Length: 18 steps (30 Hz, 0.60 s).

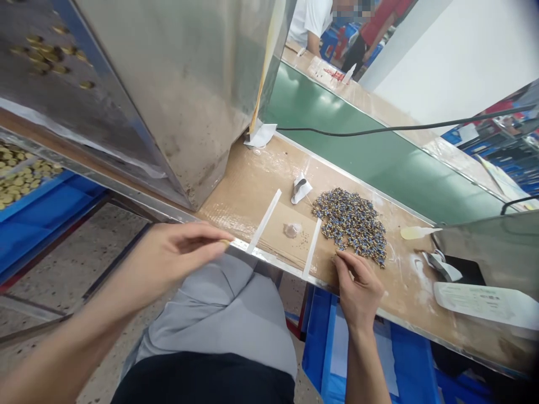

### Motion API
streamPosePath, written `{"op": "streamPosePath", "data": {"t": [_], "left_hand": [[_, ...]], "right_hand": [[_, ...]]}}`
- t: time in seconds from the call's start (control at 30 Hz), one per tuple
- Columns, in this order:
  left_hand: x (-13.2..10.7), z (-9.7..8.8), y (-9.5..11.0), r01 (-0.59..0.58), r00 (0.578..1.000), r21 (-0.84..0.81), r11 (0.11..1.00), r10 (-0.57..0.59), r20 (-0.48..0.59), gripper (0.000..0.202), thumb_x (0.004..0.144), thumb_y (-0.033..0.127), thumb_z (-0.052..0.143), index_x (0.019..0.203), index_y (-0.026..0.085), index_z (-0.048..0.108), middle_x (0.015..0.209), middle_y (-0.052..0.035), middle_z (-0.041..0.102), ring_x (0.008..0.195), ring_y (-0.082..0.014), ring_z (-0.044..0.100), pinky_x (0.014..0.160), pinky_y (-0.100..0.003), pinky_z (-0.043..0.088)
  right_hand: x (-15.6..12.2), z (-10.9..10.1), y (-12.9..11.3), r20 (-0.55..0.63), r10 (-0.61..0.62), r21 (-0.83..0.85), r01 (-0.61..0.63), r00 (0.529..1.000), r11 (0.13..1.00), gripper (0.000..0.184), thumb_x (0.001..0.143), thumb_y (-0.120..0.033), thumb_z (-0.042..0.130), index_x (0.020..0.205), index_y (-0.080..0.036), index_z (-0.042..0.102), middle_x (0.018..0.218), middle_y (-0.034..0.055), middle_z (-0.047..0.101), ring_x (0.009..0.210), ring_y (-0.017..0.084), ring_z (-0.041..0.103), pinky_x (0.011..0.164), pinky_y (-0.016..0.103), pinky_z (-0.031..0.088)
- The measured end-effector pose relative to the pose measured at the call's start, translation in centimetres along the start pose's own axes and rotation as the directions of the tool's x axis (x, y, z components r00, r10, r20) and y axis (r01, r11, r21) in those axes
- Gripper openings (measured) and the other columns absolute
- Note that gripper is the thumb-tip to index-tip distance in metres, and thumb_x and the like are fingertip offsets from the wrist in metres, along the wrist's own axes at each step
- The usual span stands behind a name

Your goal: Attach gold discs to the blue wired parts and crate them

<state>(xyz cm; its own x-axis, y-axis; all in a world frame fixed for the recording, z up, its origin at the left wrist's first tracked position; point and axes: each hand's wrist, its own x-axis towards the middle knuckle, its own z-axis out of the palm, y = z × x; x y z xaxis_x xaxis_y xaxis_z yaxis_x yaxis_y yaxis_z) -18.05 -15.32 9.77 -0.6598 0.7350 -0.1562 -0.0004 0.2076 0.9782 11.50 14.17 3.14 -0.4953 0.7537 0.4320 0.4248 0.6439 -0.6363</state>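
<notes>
My left hand [185, 249] is closed in a pinch at the table's front edge, with the rim of a small brass-coloured disc [225, 242] showing between thumb and fingers. At the near edge of a heap of small blue and gold metal parts [351, 221], my right hand [357, 280] is also pinched. Whatever its fingertips hold is too small to make out. Between the hands, a cardboard pad [280, 247] is bordered by two white strips. A small clear lump [291, 229] lies on it beside scattered tiny dark bits.
A metal housing [168, 84] rises at left, with brass discs [46, 53] behind it. More discs fill a blue crate [46, 191] below. A squeeze bottle [416, 232] and a white bottle [480, 303] lie at right. A black cable [357, 133] crosses a green partition; people are beyond.
</notes>
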Motion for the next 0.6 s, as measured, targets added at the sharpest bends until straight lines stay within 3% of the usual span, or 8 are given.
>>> {"op": "streamPosePath", "data": {"t": [0.07, 0.2, 0.33, 0.47, 0.6], "left_hand": [[1.0, 2.2, -1.7, 0.077, 0.995, -0.060, 0.995, -0.073, 0.066, 0.021, 0.097, 0.042, 0.090, 0.113, 0.029, 0.092, 0.110, -0.0035, 0.087, 0.097, -0.0217, 0.076, 0.087, -0.030, 0.063], [2.9, 5.6, -3.4, 0.107, 0.991, -0.294, 0.950, -0.079, 0.107, 0.021, 0.104, 0.043, 0.083, 0.104, 0.023, 0.088, 0.092, -0.0030, 0.081, 0.079, -0.0147, 0.068, 0.076, -0.025, 0.058], [3.5, 6.5, -3.3, 0.167, 0.976, -0.355, 0.920, -0.102, 0.194, 0.026, 0.108, 0.044, 0.077, 0.109, 0.018, 0.082, 0.093, -0.0058, 0.084, 0.079, -0.0186, 0.078, 0.075, -0.031, 0.065], [3.7, 6.9, -3.1, 0.155, 0.976, -0.356, 0.922, -0.088, 0.197, 0.029, 0.106, 0.037, 0.079, 0.127, 0.018, 0.080, 0.095, -0.0054, 0.084, 0.081, -0.0189, 0.080, 0.077, -0.031, 0.068], [3.8, 7.8, -3.4, 0.137, 0.975, -0.328, 0.935, -0.069, 0.211, 0.030, 0.105, 0.031, 0.078, 0.133, 0.018, 0.080, 0.103, -0.0063, 0.085, 0.084, -0.0184, 0.081, 0.083, -0.033, 0.070]], "right_hand": [[0.1, 0.2, -0.2, -0.003, -0.023, -0.016, 0.023, 1.000, 1.000, 0.019, 0.106, -0.039, 0.078, 0.113, -0.025, 0.088, 0.113, 0.0074, 0.085, 0.104, 0.026, 0.079, 0.092, 0.037, 0.061], [-0.1, 0.2, -0.5, 0.021, -0.024, -0.019, 0.024, 0.999, 1.000, 0.019, 0.107, -0.040, 0.076, 0.111, -0.026, 0.089, 0.112, 0.0070, 0.086, 0.106, 0.028, 0.081, 0.096, 0.040, 0.062], [-0.4, 0.4, -0.5, 0.009, -0.025, -0.039, 0.025, 1.000, 0.999, 0.018, 0.108, -0.038, 0.076, 0.113, -0.027, 0.089, 0.115, 0.0057, 0.087, 0.109, 0.028, 0.082, 0.101, 0.042, 0.062], [-0.4, 0.6, -0.7, 0.015, -0.028, -0.044, 0.029, 0.999, 0.999, 0.017, 0.108, -0.036, 0.076, 0.113, -0.028, 0.089, 0.115, 0.0050, 0.087, 0.110, 0.028, 0.083, 0.104, 0.042, 0.062], [-0.1, 0.9, -1.1, 0.025, -0.024, -0.045, 0.025, 0.999, 0.999, 0.016, 0.108, -0.037, 0.076, 0.112, -0.028, 0.089, 0.114, 0.0052, 0.087, 0.109, 0.028, 0.083, 0.102, 0.043, 0.064]]}}
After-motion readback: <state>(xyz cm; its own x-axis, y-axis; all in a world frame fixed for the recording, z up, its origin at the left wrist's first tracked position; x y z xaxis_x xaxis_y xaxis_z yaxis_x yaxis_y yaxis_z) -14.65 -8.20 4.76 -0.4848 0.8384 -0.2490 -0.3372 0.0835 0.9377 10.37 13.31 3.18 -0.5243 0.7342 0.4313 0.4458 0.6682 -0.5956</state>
